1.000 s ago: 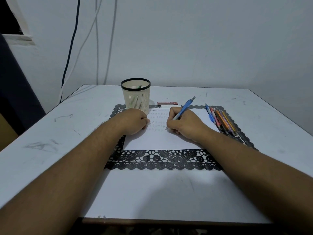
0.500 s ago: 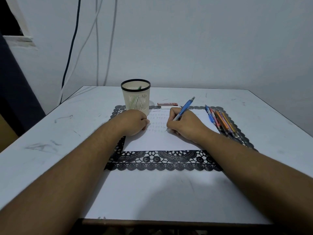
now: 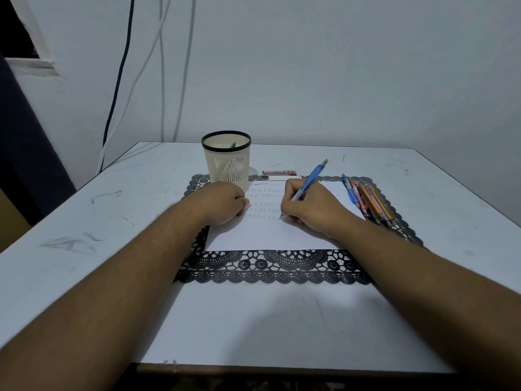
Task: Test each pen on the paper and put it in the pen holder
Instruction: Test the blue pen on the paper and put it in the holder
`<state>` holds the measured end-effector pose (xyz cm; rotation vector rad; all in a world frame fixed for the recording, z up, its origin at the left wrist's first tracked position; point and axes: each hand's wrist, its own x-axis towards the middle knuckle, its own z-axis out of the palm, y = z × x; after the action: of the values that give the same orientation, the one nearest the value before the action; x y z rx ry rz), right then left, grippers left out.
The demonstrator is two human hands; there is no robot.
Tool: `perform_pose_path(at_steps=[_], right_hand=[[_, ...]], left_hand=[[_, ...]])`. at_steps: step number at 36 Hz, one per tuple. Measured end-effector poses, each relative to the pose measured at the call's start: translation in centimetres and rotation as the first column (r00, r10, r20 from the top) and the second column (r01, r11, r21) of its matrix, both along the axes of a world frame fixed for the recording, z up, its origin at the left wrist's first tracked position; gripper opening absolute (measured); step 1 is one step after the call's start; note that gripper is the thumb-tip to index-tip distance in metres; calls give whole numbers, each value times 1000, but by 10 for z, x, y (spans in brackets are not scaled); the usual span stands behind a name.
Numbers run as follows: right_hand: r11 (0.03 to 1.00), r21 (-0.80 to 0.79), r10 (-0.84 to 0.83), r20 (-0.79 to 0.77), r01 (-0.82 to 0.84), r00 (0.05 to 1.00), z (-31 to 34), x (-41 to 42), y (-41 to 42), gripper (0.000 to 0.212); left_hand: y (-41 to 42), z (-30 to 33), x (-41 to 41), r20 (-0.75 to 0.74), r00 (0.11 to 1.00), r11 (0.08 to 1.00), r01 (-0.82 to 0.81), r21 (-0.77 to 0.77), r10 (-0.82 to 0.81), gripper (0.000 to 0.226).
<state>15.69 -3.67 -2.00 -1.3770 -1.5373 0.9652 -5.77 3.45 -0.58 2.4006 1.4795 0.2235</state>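
A white sheet of paper (image 3: 270, 232) lies on a black lace placemat (image 3: 270, 268). My right hand (image 3: 307, 211) grips a blue pen (image 3: 310, 179) with its tip down on the paper, next to rows of small marks. My left hand (image 3: 222, 204) rests on the paper's left side with its fingers curled under, holding nothing I can see. A cream mesh pen holder (image 3: 227, 160) with a black rim stands just beyond my left hand, with a green-tipped pen inside. Several coloured pens (image 3: 369, 200) lie in a row on the mat's right edge.
A small red box (image 3: 279, 173) lies behind the paper on the white table (image 3: 84, 221). Cables hang down the wall at the back left. The table's front edge is close to my body.
The pen tip and right hand have barely shifted on the paper. My left hand stays where it was.
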Motion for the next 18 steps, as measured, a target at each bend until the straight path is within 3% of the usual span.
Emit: perform_pose_path(at_steps=[18], right_hand=[[1000, 19, -14, 53, 13, 999, 2, -1, -2, 21]], left_hand=[[0, 1, 1, -26, 1000, 1000, 6, 15, -5, 39]])
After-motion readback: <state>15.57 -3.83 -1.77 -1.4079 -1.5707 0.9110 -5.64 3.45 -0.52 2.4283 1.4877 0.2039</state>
